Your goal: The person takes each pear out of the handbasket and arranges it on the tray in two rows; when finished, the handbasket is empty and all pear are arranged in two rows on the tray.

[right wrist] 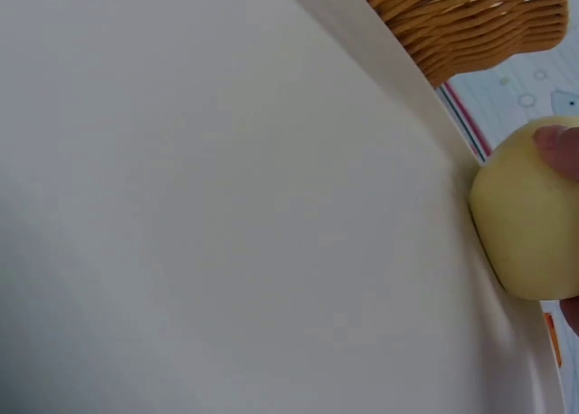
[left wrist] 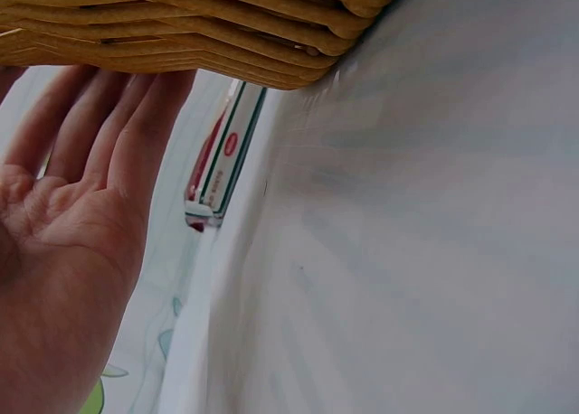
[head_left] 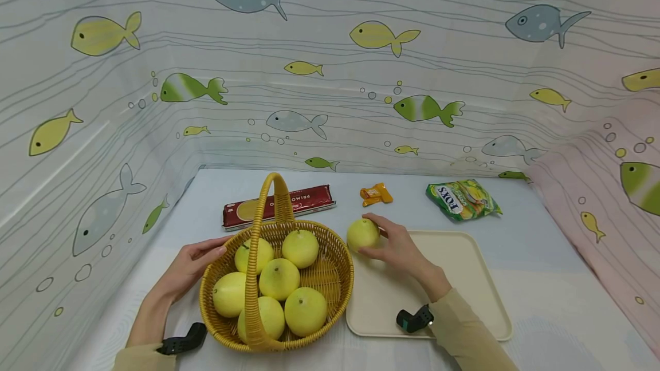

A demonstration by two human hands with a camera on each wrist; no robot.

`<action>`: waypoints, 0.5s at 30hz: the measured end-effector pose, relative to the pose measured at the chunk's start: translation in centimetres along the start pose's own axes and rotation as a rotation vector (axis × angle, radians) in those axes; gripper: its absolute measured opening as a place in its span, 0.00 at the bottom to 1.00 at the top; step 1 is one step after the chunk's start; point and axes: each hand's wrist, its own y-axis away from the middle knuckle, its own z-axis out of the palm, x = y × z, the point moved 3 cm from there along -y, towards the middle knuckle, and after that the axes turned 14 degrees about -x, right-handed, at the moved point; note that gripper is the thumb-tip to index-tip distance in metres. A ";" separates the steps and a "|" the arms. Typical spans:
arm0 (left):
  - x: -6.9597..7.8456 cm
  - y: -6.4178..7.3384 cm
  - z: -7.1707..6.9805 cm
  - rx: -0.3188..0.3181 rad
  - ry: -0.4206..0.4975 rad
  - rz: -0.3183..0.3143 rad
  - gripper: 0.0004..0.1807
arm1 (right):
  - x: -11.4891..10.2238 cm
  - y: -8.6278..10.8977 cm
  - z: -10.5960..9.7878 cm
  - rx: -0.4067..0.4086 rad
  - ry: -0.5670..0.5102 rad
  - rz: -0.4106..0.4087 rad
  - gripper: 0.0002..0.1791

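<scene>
A round yellow pear (head_left: 363,235) is in my right hand (head_left: 399,248), pinched between thumb and fingers over the tray's far left corner. In the right wrist view this pear (right wrist: 525,215) overlaps the raised tray edge. A golden wicker basket (head_left: 340,245) with a tall arched handle holds several similar pears (head_left: 305,311), with bare weave showing at its right side. My left hand (head_left: 188,265) is at the basket's far left rim. Its fingers (left wrist: 127,129) stretch out nearly straight against the wicker side in the left wrist view.
The cream tray (head_left: 438,285) lies right of the basket. Behind the basket lies a dark red biscuit pack (head_left: 314,199). A small orange packet (head_left: 376,193) and a green FOX'S bag (head_left: 464,199) lie farther back. Fish-patterned sheeting (head_left: 330,147) walls the back and sides.
</scene>
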 end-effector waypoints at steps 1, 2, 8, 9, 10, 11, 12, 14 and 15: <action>0.0 0.0 0.0 0.001 -0.001 -0.001 0.27 | 0.1 0.0 0.0 0.000 0.000 -0.003 0.41; 0.0 0.0 0.0 0.001 -0.002 -0.002 0.27 | 0.2 0.0 0.1 0.000 -0.001 -0.006 0.41; 0.0 0.0 0.0 0.000 0.002 0.002 0.27 | 0.5 -0.1 0.2 -0.007 -0.051 0.009 0.43; 0.1 0.0 0.0 0.000 0.003 0.004 0.27 | 0.5 -0.1 0.2 -0.008 -0.059 0.014 0.43; 0.1 0.0 0.0 0.000 0.002 0.006 0.27 | 0.5 -0.1 0.2 -0.009 -0.065 0.017 0.43; 0.1 0.0 0.0 0.000 0.004 0.007 0.27 | 0.5 -0.1 0.2 -0.009 -0.070 0.018 0.43; 0.1 0.0 0.0 0.001 0.002 0.007 0.27 | 0.5 -0.1 0.2 -0.009 -0.071 0.019 0.43; 0.1 0.0 0.0 0.001 0.002 0.005 0.27 | 0.5 -0.1 0.2 -0.007 -0.068 0.016 0.43; 0.1 0.0 0.0 0.002 0.002 0.004 0.27 | 0.5 -0.1 0.2 -0.007 -0.069 0.017 0.43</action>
